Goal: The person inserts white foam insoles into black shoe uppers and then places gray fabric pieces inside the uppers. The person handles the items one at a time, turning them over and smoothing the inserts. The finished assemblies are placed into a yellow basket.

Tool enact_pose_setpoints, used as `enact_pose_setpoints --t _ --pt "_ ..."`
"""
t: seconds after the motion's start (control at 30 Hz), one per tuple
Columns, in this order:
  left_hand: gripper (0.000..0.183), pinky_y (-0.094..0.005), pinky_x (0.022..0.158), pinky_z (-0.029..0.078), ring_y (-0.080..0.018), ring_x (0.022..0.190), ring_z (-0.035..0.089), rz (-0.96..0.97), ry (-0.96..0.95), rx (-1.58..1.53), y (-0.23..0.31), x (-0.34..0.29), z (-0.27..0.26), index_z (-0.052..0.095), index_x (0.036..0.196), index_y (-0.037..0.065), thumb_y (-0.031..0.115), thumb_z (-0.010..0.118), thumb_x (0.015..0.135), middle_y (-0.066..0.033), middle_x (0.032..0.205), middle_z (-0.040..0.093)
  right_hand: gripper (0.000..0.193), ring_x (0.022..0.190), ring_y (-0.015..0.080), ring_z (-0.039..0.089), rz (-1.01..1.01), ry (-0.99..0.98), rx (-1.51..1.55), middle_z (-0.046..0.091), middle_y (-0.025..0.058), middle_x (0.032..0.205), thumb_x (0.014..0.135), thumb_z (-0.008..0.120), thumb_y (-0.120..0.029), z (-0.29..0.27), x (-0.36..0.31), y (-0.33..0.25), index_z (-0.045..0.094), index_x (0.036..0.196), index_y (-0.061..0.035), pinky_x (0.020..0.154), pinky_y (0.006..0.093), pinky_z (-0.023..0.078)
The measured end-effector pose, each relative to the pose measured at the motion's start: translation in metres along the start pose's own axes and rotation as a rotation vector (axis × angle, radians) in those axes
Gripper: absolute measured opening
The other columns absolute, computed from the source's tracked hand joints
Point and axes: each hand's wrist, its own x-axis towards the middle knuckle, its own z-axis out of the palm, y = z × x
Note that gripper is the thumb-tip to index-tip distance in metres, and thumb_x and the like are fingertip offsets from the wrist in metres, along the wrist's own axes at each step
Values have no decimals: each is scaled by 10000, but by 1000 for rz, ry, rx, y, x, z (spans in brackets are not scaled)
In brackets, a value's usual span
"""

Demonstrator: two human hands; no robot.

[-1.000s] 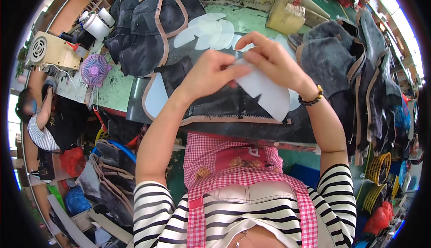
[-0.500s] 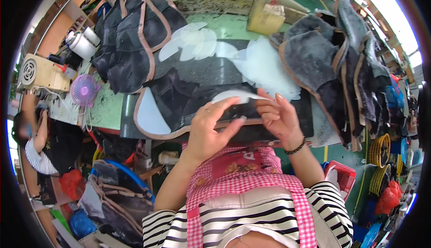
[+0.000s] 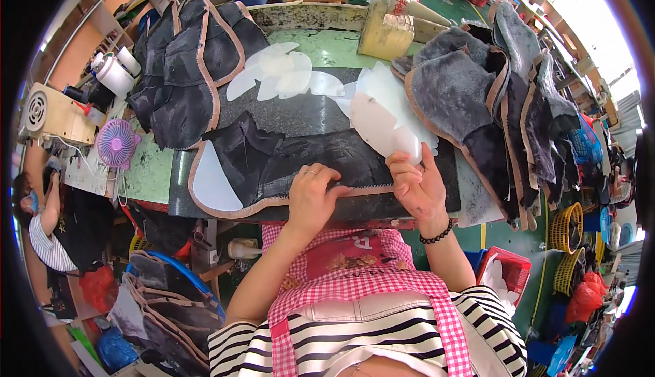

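A dark boot upper [image 3: 327, 162] with a tan stitched edge lies flat on the black slab [image 3: 300, 107]. At its left end sits a pale curved stiffener piece [image 3: 215, 179]. My left hand [image 3: 312, 196] is closed at the upper's near edge, its fingers curled and its thumb close to the forefinger. Over the slab's right side, my right hand [image 3: 417, 182] pinches a thin white stiffener piece [image 3: 407, 143] between thumb and fingers. That piece overlaps a stack of white stiffener pieces [image 3: 375, 118], so its full outline is hard to make out.
More white pieces [image 3: 283, 70] lie spread behind the upper. Dark uppers [image 3: 184, 70] are piled at the left, grey furry ones [image 3: 450, 83] at the right. A yellowish block [image 3: 389, 36] stands at the back. A purple fan [image 3: 116, 143] and a person [image 3: 65, 220] are at far left.
Both hands held a white piece above the upper; now my left hand has let go and lowered to the upper's edge. My right hand holds white material beside the stack.
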Motion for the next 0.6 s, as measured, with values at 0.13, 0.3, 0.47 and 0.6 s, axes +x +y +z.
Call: enact_pose_setpoints --t 0.13,0.3,0.47,0.6 --pt "159 -371 674 463 -293 766 567 115 75 83 1 -8 5 625 751 11 71 757 688 -87 787 593 464 631 124 406 24 -22 31 428 78 907 983 440 -391 -6 2 -2 456 1147 43 522 257 409" --pt "128 -396 665 453 -310 749 552 124 113 106 2 -13 11 572 785 4 36 691 751 -110 780 560 437 628 123 403 48 -31 63 435 70 912 973 455 -374 -5 5 1 471 1145 27 533 256 407" --pt "95 -410 705 456 -328 811 566 29 41 -23 3 -14 3 531 831 -3 18 623 813 -132 885 588 430 639 125 402 60 -54 15 437 61 913 963 463 -374 -8 9 4 469 1161 7 563 260 396" --pt "75 -379 738 462 -312 833 594 23 -71 -373 -6 -21 -19 545 847 -8 37 605 855 -143 954 624 434 653 130 397 67 -65 -10 436 59 914 961 454 -396 -11 10 3 484 1162 -12 590 269 383"
